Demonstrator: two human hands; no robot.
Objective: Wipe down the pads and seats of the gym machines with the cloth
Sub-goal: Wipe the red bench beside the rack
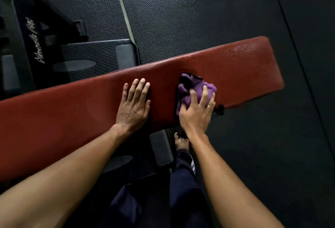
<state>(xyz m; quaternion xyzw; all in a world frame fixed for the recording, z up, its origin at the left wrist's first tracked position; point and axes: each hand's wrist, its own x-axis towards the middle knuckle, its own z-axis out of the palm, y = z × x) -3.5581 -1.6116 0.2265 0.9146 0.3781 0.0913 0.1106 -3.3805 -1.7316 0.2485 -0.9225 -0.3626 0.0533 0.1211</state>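
Observation:
A long red bench pad (72,111) runs across the view from lower left to upper right. My left hand (133,107) lies flat on its middle, fingers straight and together. Just to the right, my right hand (196,111) grips a bunched purple cloth (194,87) and presses it onto the pad near the front edge. A patch of wet droplets (243,50) glistens near the pad's far right end.
Black rubber floor mats (199,15) surround the bench. A dark machine frame with white script (34,41) stands at the left. The bench's black base foot (161,148) sits beside my bare foot (181,141) under the front edge.

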